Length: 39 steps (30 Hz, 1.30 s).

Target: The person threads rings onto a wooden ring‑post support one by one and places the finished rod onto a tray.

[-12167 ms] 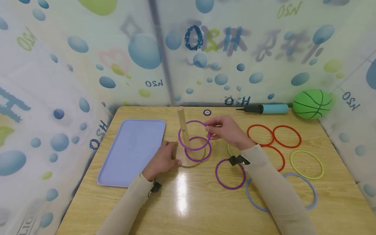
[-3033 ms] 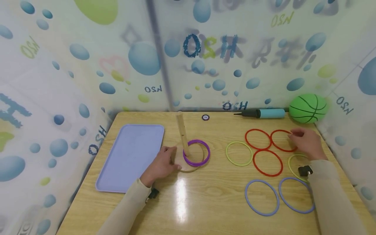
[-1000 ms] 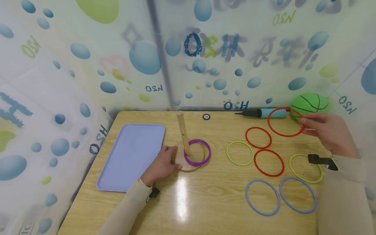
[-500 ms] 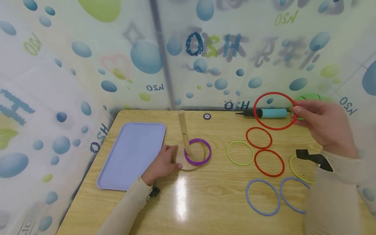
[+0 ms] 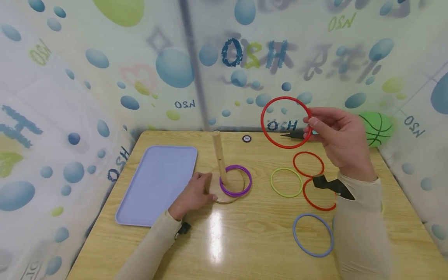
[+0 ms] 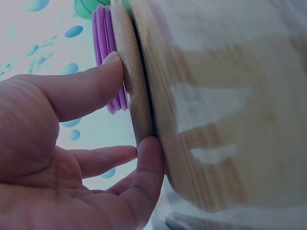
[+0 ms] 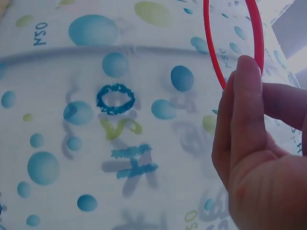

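Note:
A wooden ring-toss stand [image 5: 219, 157] rises from a round base, with several purple rings [image 5: 250, 181] lying around the foot of its peg. My left hand [image 5: 191, 196] pinches the base's left edge; the left wrist view puts the thumb above the rim and fingers below it. Up in the air, right of the peg and higher than its top, my right hand [image 5: 344, 142] holds a red ring [image 5: 262, 120] by its right side between thumb and fingers. Seen from the right wrist, the red ring [image 7: 259, 40] runs out of the top of the picture.
Right of the stand lie a yellow-green ring [image 5: 271, 182], two red rings [image 5: 294, 161] and a blue ring [image 5: 294, 233]; the right sleeve covers other rings. A lilac tray [image 5: 157, 182] lies left. Behind are a small round disc [image 5: 246, 139], a pump [image 5: 295, 135] and a green ball [image 5: 378, 128].
My right hand has picked the red ring off the table at the right, lifted it and carried it left. Purple rings earlier went onto the peg. The left hand stays at the base.

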Motion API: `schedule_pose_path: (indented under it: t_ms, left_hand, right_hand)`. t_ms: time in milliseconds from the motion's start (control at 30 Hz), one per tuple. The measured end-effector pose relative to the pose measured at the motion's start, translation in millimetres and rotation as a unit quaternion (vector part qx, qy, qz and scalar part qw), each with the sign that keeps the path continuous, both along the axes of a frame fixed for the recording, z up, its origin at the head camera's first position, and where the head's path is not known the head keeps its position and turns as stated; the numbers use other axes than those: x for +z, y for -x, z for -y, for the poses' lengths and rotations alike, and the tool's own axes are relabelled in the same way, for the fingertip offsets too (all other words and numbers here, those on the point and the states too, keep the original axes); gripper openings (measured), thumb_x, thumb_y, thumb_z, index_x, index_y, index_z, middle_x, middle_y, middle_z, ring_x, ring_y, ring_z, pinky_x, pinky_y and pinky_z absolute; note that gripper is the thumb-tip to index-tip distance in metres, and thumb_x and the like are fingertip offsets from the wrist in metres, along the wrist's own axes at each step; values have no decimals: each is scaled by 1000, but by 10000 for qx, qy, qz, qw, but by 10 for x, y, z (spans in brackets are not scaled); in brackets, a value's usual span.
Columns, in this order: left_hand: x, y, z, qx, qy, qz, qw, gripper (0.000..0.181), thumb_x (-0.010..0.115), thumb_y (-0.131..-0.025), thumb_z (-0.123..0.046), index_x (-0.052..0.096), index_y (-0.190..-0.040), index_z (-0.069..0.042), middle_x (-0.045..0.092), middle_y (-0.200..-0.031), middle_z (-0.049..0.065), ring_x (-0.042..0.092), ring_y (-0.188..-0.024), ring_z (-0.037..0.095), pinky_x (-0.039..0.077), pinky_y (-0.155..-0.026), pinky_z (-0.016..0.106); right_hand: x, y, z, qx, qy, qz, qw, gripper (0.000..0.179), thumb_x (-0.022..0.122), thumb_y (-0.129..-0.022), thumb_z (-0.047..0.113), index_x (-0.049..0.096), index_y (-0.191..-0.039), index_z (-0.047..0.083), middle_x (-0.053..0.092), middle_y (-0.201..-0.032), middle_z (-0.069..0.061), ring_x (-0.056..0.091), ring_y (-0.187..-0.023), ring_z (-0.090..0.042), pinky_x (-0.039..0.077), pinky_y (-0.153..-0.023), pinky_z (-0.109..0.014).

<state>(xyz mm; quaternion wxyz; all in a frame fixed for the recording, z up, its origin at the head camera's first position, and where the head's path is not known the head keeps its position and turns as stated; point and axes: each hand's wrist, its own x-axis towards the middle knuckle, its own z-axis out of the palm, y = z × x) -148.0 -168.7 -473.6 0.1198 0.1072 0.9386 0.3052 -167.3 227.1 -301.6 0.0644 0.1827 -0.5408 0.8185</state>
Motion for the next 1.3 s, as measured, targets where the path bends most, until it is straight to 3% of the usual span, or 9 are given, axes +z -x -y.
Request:
schedule_pose_path:
  t_ms: [200,400,733,933,1133,1300]
  left_hand:
    - [13,-19,19,-1,-62,-14,10000,86,86,-89,-22,42,-159,2,50,-145,25,53,-132,40,48,-111,53]
    - [15,-19,11,-57,-76,-30,10000,85,86,-90,-22,42,-159,2,50,-145,25,53,-130,39,48,-110,53]
    - [14,-18,15,-77,-84,-54,9999,85,86,-90,-21,43,-159,2,50,-144,25,52,-132,40,47,-111,54]
    - [20,-21,9,-92,-135,-92,9998,84,86,-90,-19,43,-158,3,50,-144,26,52,-133,40,47,-111,54]
    - [35,-21,4,-73,-85,-71,9999,84,86,-89,-19,43,-158,3,50,-145,26,52,-134,42,47,-112,55]
    - [31,-4,-5,-42,-56,2,10000,85,86,-90,-21,42,-159,2,48,-147,26,51,-136,42,46,-114,54]
  right_hand:
    - [73,42,375,-3,-612,127,9980,30,73,-97,-1,71,-125,-9,79,-98,-12,76,-80,-18,64,-75,-32]
    - [-31,123,740,121,-1283,193,9915,25,76,-98,8,76,-122,1,78,-95,-6,75,-81,-16,64,-76,-31]
    - [-379,245,1101,251,-1946,642,9785,29,76,-99,13,74,-126,4,77,-102,-9,78,-88,-19,65,-78,-34]
    - [-637,297,1097,410,-2223,1128,9676,35,74,-100,15,70,-131,0,76,-105,-4,76,-89,-13,65,-82,-36]
    - [-930,358,1057,411,-2468,1605,9548,34,73,-101,13,70,-131,0,74,-113,-13,76,-90,-12,65,-81,-35]
    - [-1169,376,1044,508,-2655,1912,9436,35,72,-102,13,69,-134,-1,74,-115,-15,75,-94,-15,64,-86,-43]
